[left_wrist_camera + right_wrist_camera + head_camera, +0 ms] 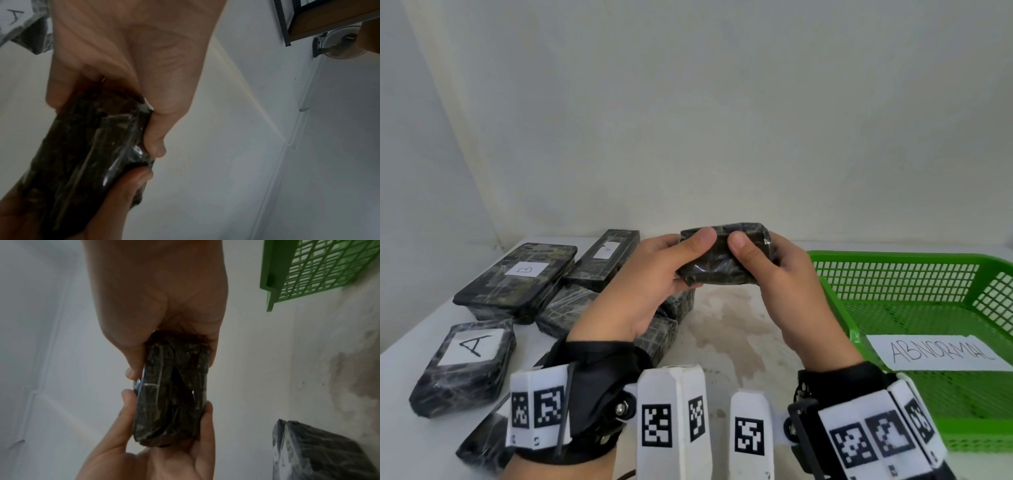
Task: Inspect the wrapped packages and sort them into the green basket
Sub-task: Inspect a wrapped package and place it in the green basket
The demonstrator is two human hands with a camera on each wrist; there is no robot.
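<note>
A small dark package wrapped in clear film (722, 262) (86, 146) (174, 392) is held up above the table between both hands. My left hand (654, 274) grips its left end, thumb on top and fingers behind. My right hand (774, 274) grips its right end the same way. No label shows on the faces turned to me. The green basket (828, 270) (273, 272) stands at the right with a paper sheet marked ABNORMAL (935, 353) on its floor and no packages visible inside.
Several wrapped dark packages lie at the left: a large one labelled B (517, 277), one labelled A (602, 257) behind it, another A (465, 363) near the front edge, others under my left wrist. A stained patch (729, 325) marks the white table.
</note>
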